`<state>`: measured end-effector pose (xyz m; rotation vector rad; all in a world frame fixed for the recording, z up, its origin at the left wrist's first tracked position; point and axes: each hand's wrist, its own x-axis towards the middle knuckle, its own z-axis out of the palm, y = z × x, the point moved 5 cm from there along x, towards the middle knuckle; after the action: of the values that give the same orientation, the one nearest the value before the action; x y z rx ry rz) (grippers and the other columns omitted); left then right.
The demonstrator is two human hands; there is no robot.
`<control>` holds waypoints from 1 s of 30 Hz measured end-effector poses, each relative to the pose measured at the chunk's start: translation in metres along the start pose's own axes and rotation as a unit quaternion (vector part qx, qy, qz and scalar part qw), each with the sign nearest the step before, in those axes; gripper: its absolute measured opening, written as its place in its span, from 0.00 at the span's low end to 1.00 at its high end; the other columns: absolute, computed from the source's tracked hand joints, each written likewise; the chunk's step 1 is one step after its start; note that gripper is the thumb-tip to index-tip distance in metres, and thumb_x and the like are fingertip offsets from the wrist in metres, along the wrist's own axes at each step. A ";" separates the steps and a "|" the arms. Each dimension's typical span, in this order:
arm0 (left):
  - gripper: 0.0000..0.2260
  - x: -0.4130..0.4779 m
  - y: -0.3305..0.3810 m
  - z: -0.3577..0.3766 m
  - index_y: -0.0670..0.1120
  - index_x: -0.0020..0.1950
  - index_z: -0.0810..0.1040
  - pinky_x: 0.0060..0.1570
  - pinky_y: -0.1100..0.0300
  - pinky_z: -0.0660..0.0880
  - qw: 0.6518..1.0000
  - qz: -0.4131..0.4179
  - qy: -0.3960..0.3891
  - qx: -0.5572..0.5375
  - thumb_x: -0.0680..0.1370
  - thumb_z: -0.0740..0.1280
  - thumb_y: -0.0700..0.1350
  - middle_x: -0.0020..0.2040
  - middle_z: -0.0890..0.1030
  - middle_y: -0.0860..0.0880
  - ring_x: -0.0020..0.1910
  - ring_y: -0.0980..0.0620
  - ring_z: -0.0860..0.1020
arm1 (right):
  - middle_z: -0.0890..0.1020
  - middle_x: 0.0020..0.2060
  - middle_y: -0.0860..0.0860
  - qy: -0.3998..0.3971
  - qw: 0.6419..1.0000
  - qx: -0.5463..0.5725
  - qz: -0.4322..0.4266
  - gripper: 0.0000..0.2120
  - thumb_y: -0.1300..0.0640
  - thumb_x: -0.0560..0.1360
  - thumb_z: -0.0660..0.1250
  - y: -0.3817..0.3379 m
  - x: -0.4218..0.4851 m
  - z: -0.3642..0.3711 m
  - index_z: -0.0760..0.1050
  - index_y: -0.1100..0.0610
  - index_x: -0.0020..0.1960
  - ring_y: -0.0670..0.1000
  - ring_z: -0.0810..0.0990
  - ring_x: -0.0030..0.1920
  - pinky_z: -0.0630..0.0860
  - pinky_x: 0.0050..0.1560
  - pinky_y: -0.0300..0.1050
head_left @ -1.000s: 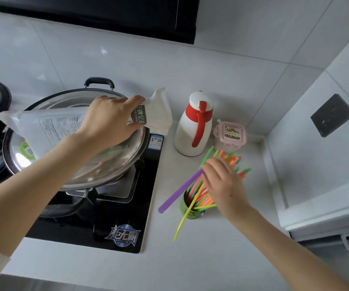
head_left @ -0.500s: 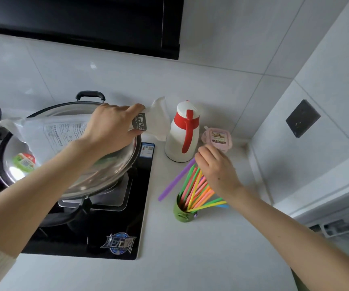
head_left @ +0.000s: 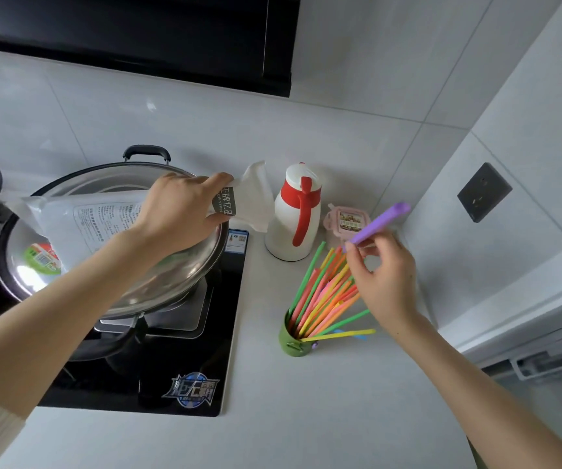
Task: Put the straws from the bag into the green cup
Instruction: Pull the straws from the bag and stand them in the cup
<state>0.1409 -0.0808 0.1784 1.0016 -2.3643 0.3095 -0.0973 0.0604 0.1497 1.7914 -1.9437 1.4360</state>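
Note:
A small green cup (head_left: pixel 292 341) stands on the white counter, holding several thin coloured straws (head_left: pixel 323 297) that fan out up and to the right. One yellow straw (head_left: pixel 343 334) rests low across its rim. My right hand (head_left: pixel 382 280) is above and right of the cup, its fingers pinching a thick purple straw (head_left: pixel 379 223) that points up to the right. My left hand (head_left: pixel 184 211) grips a clear plastic bag (head_left: pixel 103 223) held flat over the pan lid, its open end toward the white jug.
A wok with a glass lid (head_left: pixel 113 252) sits on the black gas hob (head_left: pixel 157 367) at the left. Behind the cup stand a white jug with a red handle (head_left: pixel 294 213) and a small pink box (head_left: pixel 348 221). A wall with a socket (head_left: pixel 484 192) closes the right side.
My right hand has lifted the purple straw from beside the cup up and to the right. The yellow straw now lies across the cup's rim. The left hand keeps hold of the bag.

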 end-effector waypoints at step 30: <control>0.22 -0.009 0.022 -0.001 0.43 0.54 0.78 0.32 0.61 0.63 0.999 0.018 -0.014 -0.045 0.63 0.77 0.47 0.32 0.81 0.47 0.26 0.42 0.77 | 0.82 0.45 0.50 0.029 0.988 -0.051 0.142 0.13 0.55 0.72 0.68 -0.026 -0.035 0.036 0.76 0.57 0.55 0.52 0.80 0.44 0.71 0.41 0.42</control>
<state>0.1312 -0.0596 0.1742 0.9286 -2.4015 0.2004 -0.0487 0.0641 0.1216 1.4592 -2.2677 1.4158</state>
